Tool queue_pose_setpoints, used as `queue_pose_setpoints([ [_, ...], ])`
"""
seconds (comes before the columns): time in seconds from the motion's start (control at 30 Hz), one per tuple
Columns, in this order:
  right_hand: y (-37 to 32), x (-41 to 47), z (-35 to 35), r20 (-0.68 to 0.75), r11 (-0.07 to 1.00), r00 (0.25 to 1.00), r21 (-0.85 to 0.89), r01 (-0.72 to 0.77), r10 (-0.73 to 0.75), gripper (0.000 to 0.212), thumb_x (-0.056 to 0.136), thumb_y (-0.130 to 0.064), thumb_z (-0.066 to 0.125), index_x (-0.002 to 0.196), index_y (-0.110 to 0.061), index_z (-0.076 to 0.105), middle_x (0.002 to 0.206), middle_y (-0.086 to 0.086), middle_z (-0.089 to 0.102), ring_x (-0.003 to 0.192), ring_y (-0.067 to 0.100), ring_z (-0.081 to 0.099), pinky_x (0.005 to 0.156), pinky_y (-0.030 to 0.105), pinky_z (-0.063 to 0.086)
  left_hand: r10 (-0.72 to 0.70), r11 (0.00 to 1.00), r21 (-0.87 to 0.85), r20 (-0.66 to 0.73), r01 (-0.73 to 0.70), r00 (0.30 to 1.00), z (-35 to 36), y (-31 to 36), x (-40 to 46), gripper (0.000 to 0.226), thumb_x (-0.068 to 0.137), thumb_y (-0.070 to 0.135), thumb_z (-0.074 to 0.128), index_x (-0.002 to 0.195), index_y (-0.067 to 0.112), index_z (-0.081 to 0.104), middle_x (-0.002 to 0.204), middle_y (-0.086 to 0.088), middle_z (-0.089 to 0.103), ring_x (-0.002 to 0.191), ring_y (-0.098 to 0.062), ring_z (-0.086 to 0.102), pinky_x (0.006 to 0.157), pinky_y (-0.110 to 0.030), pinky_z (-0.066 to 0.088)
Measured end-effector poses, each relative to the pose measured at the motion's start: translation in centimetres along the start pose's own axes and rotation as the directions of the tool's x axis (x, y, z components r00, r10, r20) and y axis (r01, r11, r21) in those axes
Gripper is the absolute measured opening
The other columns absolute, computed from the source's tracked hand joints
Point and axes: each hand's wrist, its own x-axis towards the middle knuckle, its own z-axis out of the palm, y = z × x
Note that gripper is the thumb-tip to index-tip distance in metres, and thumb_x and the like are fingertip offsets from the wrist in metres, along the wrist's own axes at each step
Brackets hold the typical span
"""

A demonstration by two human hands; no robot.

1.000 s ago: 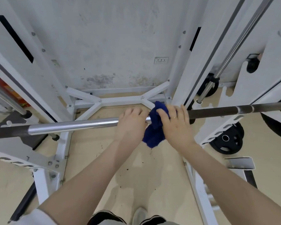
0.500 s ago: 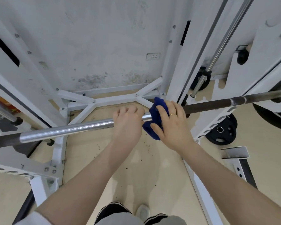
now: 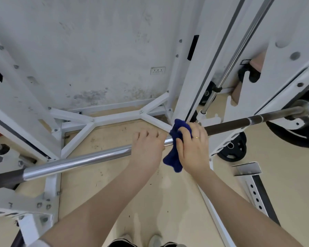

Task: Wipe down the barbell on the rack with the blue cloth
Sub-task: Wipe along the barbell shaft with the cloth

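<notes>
The barbell (image 3: 82, 160) lies on the white rack (image 3: 103, 120) and crosses the frame from the lower left to the upper right. In the centre, the left hand (image 3: 147, 150) curls its fingers over the shiny part of the bar and grips it. Just beside it, to the right, the right hand (image 3: 193, 148) presses the blue cloth (image 3: 175, 152) around the bar, fingers closed over the cloth; one end hangs below. A black weight plate (image 3: 232, 148) stands at the right.
</notes>
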Motion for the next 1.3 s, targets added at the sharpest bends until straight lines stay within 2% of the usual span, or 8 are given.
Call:
queue_pose_setpoints([
  [0.2,1.3,3.5,-0.6,0.123,0.995,0.991,-0.08,0.052,-0.042,0.042,0.091,-0.033,0.028,0.075,-0.014,0.062,0.075,0.005,0.06,0.077,0.028,0.057,0.103,0.042,0.03,0.011,0.996,-0.091,-0.002,-0.011,1.0,-0.1,-0.2,0.3,0.024,0.092,0.02,0.05,0.116,0.02,0.048,0.115,-0.001,0.054,0.104,-0.025,0.046,0.085,-0.032,0.033],
  [0.3,1.7,6.0,-1.0,0.265,0.992,0.962,-0.123,-0.029,0.061,0.044,0.086,-0.041,0.017,0.048,-0.027,0.036,0.052,-0.006,0.045,0.066,0.023,0.054,0.112,0.046,0.019,0.027,0.992,-0.127,-0.001,-0.027,1.0,-0.2,-0.5,0.2,0.024,0.094,0.025,0.048,0.117,0.019,0.049,0.114,-0.002,0.054,0.103,-0.026,0.044,0.086,-0.032,0.033],
  [0.57,1.0,0.6,0.0,-0.02,0.992,0.993,-0.048,-0.117,0.116,0.032,0.092,-0.027,0.034,0.097,-0.012,0.062,0.112,0.011,0.057,0.105,0.032,0.049,0.105,0.045,0.025,0.075,0.987,-0.138,-0.052,-0.082,0.996,0.1,-0.9,0.1,0.025,0.091,0.028,0.053,0.114,0.018,0.053,0.105,-0.003,0.057,0.097,-0.027,0.048,0.08,-0.033,0.035],
  [0.67,2.3,2.4,-0.3,0.012,0.973,0.995,-0.209,-0.096,0.101,0.036,0.093,-0.028,0.031,0.087,-0.014,0.064,0.094,0.008,0.062,0.095,0.031,0.055,0.108,0.047,0.017,0.102,0.987,-0.112,-0.095,-0.113,0.99,0.0,-0.9,0.1,0.023,0.087,0.026,0.061,0.107,0.015,0.058,0.094,-0.006,0.06,0.087,-0.029,0.051,0.071,-0.034,0.035],
  [0.83,3.6,6.7,-1.5,0.233,0.887,0.859,-0.197,-0.418,0.456,0.036,0.093,-0.027,0.032,0.063,-0.018,0.052,0.067,0.0,0.053,0.093,0.028,0.051,0.112,0.05,0.007,0.084,0.992,-0.093,-0.033,-0.087,0.996,-0.1,-0.7,0.5,0.026,0.094,0.03,0.047,0.119,0.021,0.048,0.11,-0.002,0.055,0.101,-0.024,0.046,0.083,-0.031,0.035],
  [1.0,4.0,1.9,-0.7,0.102,0.985,0.981,-0.066,-0.159,0.165,0.04,0.093,-0.035,0.028,0.101,-0.015,0.061,0.112,0.01,0.058,0.104,0.03,0.049,0.097,0.041,0.033,0.017,0.995,-0.098,-0.045,-0.022,0.999,0.2,0.1,0.2,0.024,0.093,0.029,0.049,0.115,0.021,0.05,0.108,0.0,0.055,0.099,-0.021,0.046,0.083,-0.029,0.036],
  [1.1,5.8,1.6,-0.9,0.095,0.999,0.995,-0.003,-0.036,0.036,0.036,0.091,-0.035,0.032,0.104,-0.014,0.059,0.111,0.011,0.058,0.101,0.029,0.05,0.098,0.042,0.035,-0.025,0.989,-0.143,-0.043,0.018,0.999,0.0,0.2,0.4,0.021,0.09,0.027,0.052,0.111,0.021,0.053,0.1,0.003,0.053,0.09,-0.018,0.042,0.078,-0.026,0.034],
  [1.3,7.0,8.4,-2.4,0.559,0.994,0.822,-0.071,-0.083,0.109,0.036,0.089,-0.038,0.036,0.06,-0.018,0.047,0.064,-0.001,0.052,0.075,0.024,0.057,0.075,0.033,0.041,-0.156,0.986,-0.067,-0.017,0.155,0.988,-0.5,1.9,0.3,0.018,0.086,0.023,0.048,0.103,0.02,0.052,0.101,0.003,0.056,0.095,-0.022,0.047,0.077,-0.028,0.035],
])
